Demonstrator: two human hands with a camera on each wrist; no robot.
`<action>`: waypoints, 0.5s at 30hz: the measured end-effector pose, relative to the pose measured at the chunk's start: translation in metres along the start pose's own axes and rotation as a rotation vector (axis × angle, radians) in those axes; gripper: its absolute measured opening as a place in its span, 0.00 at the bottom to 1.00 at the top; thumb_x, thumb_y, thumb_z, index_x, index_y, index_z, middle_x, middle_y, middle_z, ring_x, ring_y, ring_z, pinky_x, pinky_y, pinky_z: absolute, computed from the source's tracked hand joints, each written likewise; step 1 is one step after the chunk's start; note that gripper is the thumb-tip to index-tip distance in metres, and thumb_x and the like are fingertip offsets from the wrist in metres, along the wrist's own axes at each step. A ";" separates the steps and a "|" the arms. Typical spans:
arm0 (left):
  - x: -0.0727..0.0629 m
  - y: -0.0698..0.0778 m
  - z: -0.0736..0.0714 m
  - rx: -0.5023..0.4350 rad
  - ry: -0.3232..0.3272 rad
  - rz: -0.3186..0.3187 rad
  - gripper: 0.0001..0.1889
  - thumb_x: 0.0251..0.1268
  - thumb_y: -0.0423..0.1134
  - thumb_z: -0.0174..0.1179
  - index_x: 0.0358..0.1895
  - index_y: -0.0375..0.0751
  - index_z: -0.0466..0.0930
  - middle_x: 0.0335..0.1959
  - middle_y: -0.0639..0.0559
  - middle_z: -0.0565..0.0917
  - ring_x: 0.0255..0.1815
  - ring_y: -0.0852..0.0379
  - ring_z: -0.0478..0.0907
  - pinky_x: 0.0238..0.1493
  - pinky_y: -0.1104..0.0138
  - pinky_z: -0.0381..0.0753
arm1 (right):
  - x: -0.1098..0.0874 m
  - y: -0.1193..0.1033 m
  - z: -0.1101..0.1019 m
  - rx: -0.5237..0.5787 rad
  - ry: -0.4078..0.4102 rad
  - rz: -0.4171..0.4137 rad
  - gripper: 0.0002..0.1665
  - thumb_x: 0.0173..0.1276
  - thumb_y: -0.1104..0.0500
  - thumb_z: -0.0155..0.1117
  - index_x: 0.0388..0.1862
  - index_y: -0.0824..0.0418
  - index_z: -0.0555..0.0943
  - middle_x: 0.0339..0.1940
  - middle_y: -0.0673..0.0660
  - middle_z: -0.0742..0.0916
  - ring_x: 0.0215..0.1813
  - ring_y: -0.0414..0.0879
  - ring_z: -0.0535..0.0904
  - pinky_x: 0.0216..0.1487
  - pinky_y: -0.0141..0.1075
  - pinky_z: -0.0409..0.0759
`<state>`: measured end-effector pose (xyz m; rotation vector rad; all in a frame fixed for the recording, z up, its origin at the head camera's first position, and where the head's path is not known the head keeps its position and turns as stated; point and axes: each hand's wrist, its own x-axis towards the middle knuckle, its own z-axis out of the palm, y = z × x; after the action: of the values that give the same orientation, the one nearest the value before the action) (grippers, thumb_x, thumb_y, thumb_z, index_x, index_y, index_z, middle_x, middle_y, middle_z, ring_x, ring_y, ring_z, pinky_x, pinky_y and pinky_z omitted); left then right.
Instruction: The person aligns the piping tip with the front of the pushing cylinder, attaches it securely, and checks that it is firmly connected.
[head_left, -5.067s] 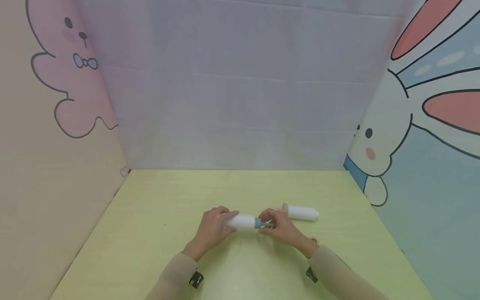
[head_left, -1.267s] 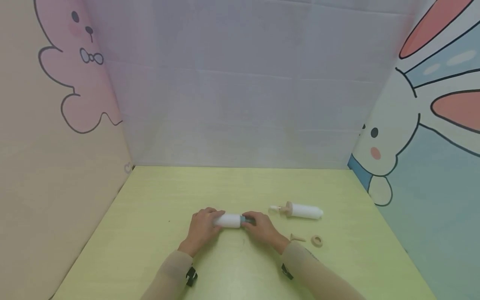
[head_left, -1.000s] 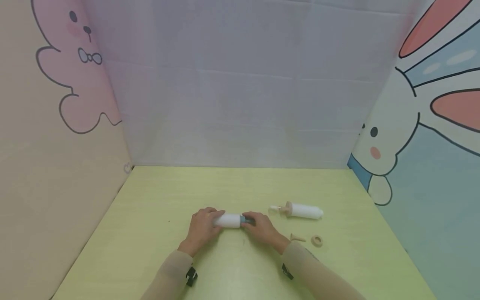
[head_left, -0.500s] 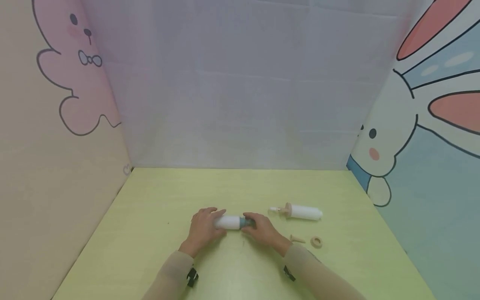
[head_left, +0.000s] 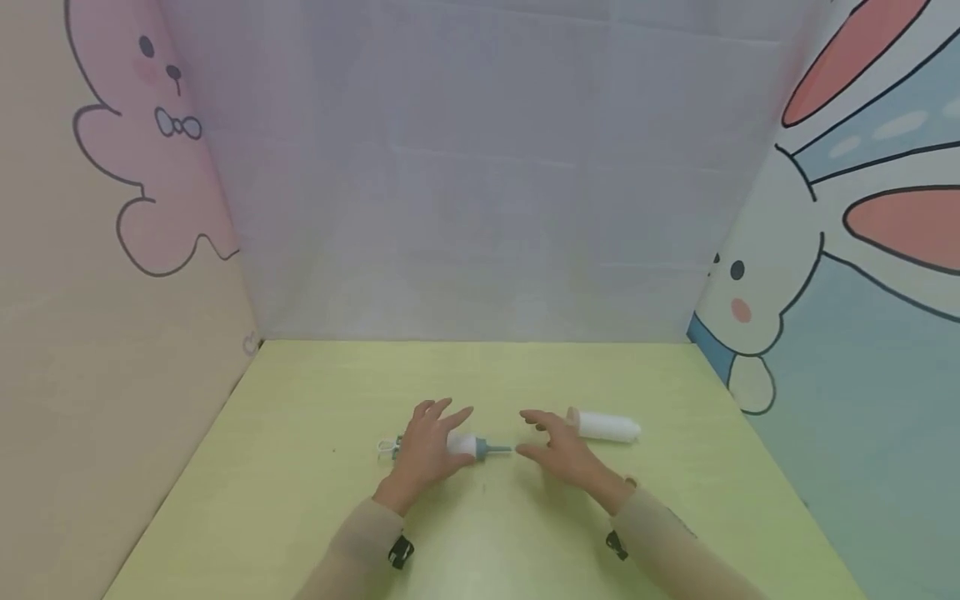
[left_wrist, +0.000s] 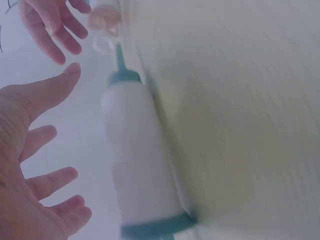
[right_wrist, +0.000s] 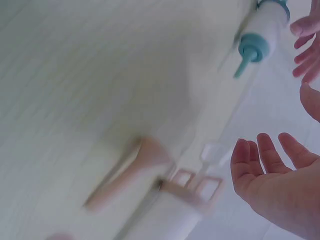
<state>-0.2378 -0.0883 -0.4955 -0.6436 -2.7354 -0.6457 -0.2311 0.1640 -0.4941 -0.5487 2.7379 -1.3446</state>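
A white icing syringe [head_left: 462, 447] with a teal collar and a slim teal nozzle lies along the table, its nozzle toward the right. My left hand [head_left: 427, 450] hovers over its barrel, fingers spread, hiding part of it in the head view. In the left wrist view the whole barrel [left_wrist: 142, 155] shows, apart from the fingers. Just past the nozzle tip, my right hand [head_left: 564, 454] is held with thumb and fingers apart, holding nothing. The right wrist view shows the teal nozzle [right_wrist: 244, 66] free of both hands.
Behind my right hand lies a second white syringe [head_left: 609, 427] with a beige collar. A loose beige nozzle [right_wrist: 132, 170] lies near it. A beige ring [head_left: 630, 481] peeks out beside my right sleeve. Printed cloth walls [head_left: 480, 250] stand around the table.
Both hands have let go of the teal-nozzled syringe. My right hand has moved right, and the left has shifted slightly right with its fingers spread, uncovering the plunger loop.
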 end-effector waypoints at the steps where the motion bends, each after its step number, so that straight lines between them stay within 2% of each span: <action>1: 0.002 0.005 0.001 -0.017 -0.006 0.006 0.38 0.40 0.53 0.76 0.61 0.48 0.78 0.61 0.37 0.72 0.61 0.34 0.64 0.56 0.44 0.66 | -0.002 0.002 -0.006 -0.004 0.015 0.005 0.30 0.66 0.56 0.65 0.64 0.64 0.71 0.60 0.62 0.77 0.59 0.62 0.71 0.51 0.55 0.72; 8: 0.006 0.033 0.016 -0.112 -0.013 0.062 0.37 0.41 0.51 0.76 0.60 0.48 0.78 0.62 0.39 0.72 0.62 0.39 0.64 0.56 0.50 0.68 | -0.018 0.023 -0.036 0.016 0.099 0.060 0.24 0.63 0.61 0.68 0.57 0.67 0.76 0.55 0.62 0.81 0.56 0.59 0.76 0.53 0.53 0.73; 11: 0.008 0.047 0.023 -0.143 -0.009 0.093 0.36 0.41 0.50 0.77 0.59 0.47 0.79 0.60 0.40 0.73 0.61 0.41 0.65 0.56 0.51 0.69 | -0.026 0.031 -0.045 -0.011 0.101 0.068 0.22 0.63 0.61 0.68 0.54 0.67 0.78 0.53 0.61 0.82 0.54 0.59 0.76 0.51 0.54 0.73; 15: 0.011 0.067 0.032 -0.182 -0.055 0.117 0.35 0.43 0.51 0.75 0.60 0.48 0.79 0.59 0.41 0.74 0.60 0.43 0.66 0.56 0.53 0.69 | -0.038 0.040 -0.054 -0.095 0.089 0.040 0.20 0.62 0.61 0.69 0.52 0.68 0.79 0.49 0.61 0.83 0.50 0.59 0.77 0.47 0.56 0.74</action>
<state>-0.2202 -0.0158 -0.4954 -0.8682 -2.6838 -0.8672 -0.2174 0.2396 -0.4958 -0.4466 2.8795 -1.2654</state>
